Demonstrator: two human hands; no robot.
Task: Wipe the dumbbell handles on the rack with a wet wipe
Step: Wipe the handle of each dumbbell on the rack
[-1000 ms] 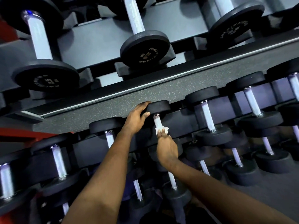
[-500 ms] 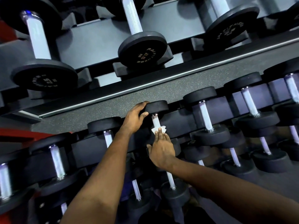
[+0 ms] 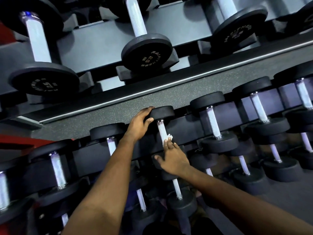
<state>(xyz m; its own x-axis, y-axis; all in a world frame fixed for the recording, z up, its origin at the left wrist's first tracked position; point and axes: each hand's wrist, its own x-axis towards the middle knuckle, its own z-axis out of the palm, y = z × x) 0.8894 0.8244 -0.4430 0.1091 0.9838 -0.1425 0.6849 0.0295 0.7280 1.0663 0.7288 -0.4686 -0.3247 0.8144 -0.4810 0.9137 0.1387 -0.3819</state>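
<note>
- Left hand (image 3: pixel 141 123) grips the dumbbell head (image 3: pixel 163 112), fingers curled over its edge.
- Right hand (image 3: pixel 175 158), fingers straight and thumb spread, presses the wet wipe (image 3: pixel 169 137) onto the handle (image 3: pixel 161 131), mid-tier of the rack (image 3: pixel 94 155).

Left hand (image 3: pixel 140 123) grips dumbbell head (image 3: pixel 163 112); right hand (image 3: pixel 173 157) (fingers (image 3: pixel 166 145) straight) presses wet wipe (image 3: pixel 169 137) against its pale handle (image 3: pixel 160 129).

Matt black rubber dumbbell heads (image 3: pixel 161 112), knurled pale metal handles (image 3: pixel 161 131), speckled floor (image 3: pixel 152 102).
</note>
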